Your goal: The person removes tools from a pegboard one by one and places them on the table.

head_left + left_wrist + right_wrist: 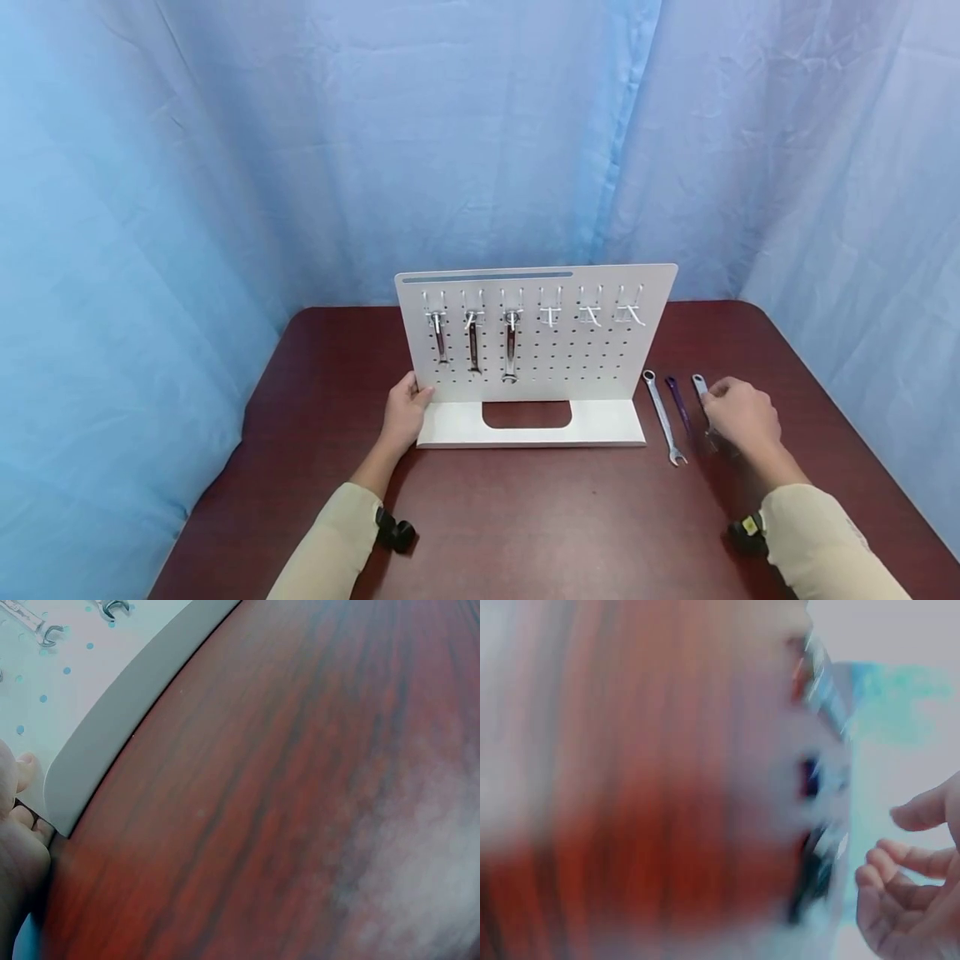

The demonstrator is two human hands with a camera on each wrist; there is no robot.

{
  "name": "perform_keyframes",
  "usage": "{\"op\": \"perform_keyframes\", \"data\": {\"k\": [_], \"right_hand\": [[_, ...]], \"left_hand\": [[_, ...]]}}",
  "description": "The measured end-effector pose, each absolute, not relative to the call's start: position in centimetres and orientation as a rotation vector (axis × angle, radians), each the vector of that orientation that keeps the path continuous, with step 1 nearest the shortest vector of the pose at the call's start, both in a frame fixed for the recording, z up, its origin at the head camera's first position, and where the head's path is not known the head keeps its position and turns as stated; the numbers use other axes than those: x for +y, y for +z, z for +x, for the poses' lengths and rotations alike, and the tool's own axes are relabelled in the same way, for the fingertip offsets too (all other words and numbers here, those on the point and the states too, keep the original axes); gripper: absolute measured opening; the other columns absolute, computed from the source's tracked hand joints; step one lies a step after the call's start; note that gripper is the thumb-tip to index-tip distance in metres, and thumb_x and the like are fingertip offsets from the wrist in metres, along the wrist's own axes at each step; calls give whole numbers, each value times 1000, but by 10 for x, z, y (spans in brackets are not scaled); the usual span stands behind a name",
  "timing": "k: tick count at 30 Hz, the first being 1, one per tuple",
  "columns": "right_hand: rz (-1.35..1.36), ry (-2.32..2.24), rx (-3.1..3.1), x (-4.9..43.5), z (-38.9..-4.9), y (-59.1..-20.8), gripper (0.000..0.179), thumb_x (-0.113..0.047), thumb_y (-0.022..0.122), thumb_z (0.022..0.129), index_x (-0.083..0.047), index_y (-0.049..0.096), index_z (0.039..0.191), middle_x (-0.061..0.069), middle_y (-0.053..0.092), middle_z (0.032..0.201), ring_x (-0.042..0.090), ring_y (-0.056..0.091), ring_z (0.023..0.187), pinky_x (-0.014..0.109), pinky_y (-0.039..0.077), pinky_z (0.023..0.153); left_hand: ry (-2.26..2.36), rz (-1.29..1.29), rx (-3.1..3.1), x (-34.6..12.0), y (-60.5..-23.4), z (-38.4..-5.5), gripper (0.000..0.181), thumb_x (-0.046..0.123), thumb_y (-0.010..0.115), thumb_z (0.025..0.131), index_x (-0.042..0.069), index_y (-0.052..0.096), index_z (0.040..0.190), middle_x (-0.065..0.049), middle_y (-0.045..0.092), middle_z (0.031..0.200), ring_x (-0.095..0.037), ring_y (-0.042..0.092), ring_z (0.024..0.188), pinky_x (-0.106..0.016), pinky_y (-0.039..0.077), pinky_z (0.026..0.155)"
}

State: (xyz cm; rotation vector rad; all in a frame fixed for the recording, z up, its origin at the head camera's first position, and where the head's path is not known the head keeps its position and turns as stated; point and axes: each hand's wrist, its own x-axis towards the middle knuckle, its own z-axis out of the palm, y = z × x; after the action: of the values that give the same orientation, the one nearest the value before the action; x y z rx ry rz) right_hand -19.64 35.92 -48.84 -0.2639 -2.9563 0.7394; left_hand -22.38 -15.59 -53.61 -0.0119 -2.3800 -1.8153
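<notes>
A white pegboard stand stands on the table. My left hand holds its lower left edge, thumb on the front face. Three combination wrenches, a left one, a middle one and a right one, hang from its left hooks. Right of the stand lie a long silver wrench, a purple wrench and another silver wrench. Over this last one hovers my right hand, partly covering it. In the blurred right wrist view, thumb and fingers are loosely bent and apart, nothing between them.
Three bare hooks, among them the rightmost hook, are on the right half of the pegboard. A dark red wooden table bears everything. Light blue curtains hang behind and at both sides.
</notes>
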Motion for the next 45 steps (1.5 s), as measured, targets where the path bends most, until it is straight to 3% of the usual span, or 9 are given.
{"op": "perform_keyframes", "data": {"k": [2, 7, 10, 15, 21, 28, 36, 42, 45], "right_hand": [[-145, 757, -2869, 341, -196, -481, 26, -24, 60, 98, 0, 67, 105, 16, 69, 88, 31, 61, 74, 42, 45, 60], [124, 836, -2680, 280, -195, -460, 11, -11, 64, 93, -5, 73, 94, 5, 68, 80, 22, 58, 71, 38, 45, 65], [254, 906, -2625, 244, -195, -451, 8, -8, 67, 91, -5, 75, 94, 6, 70, 84, 22, 62, 74, 40, 49, 68], [438, 1152, -2581, 195, -200, -442, 14, -6, 69, 92, -4, 76, 105, 9, 73, 102, 22, 68, 89, 40, 56, 76], [502, 1536, -2518, 157, -210, -435, 24, -4, 68, 95, -2, 70, 119, 10, 72, 110, 23, 66, 101, 35, 54, 86], [486, 1752, -2432, 134, -224, -429, 29, -7, 67, 97, -2, 67, 125, 16, 71, 102, 21, 69, 88, 26, 53, 73], [475, 1975, -2349, 116, -232, -428, 32, -2, 64, 96, 5, 62, 127, 22, 66, 94, 21, 66, 73, 28, 55, 66], [440, 2043, -2346, 106, -235, -429, 28, -3, 66, 95, 7, 61, 120, 22, 65, 88, 17, 61, 66, 24, 53, 62], [449, 2030, -2370, 103, -236, -430, 24, -3, 65, 95, 9, 61, 116, 15, 63, 77, 16, 57, 62, 24, 50, 60]], "left_hand": [[-1816, -13, -2370, -156, -536, -225, 31, 4, 61, 100, 8, 37, 80, -3, 33, 69, -17, 34, 61, -25, 31, 54], [-1807, -22, -2364, -157, -536, -226, 32, 4, 61, 100, 9, 37, 79, -3, 33, 69, -16, 34, 60, -24, 31, 54], [-1799, -19, -2371, -157, -534, -226, 32, 4, 61, 100, 8, 37, 80, -3, 33, 69, -16, 34, 61, -24, 31, 54], [-1808, 4, -2369, -156, -535, -224, 27, 4, 60, 100, 7, 40, 82, -4, 34, 70, -17, 35, 61, -24, 32, 54], [-1808, 9, -2382, -155, -538, -224, 25, 5, 61, 101, 7, 42, 84, -3, 35, 71, -16, 35, 61, -24, 32, 54], [-1803, -3, -2364, -155, -538, -225, 29, 4, 60, 100, 7, 39, 81, -3, 34, 70, -16, 34, 61, -24, 31, 54], [-1800, 2, -2385, -154, -539, -225, 17, 3, 60, 101, 5, 48, 89, -3, 35, 71, -16, 35, 62, -24, 33, 55], [-1795, 5, -2388, -153, -539, -224, 16, 3, 60, 100, 3, 48, 90, -2, 36, 72, -16, 35, 63, -25, 33, 56], [-1794, 0, -2392, -153, -538, -224, 9, 5, 59, 101, 0, 53, 97, -2, 37, 73, -16, 36, 63, -24, 34, 56]]}}
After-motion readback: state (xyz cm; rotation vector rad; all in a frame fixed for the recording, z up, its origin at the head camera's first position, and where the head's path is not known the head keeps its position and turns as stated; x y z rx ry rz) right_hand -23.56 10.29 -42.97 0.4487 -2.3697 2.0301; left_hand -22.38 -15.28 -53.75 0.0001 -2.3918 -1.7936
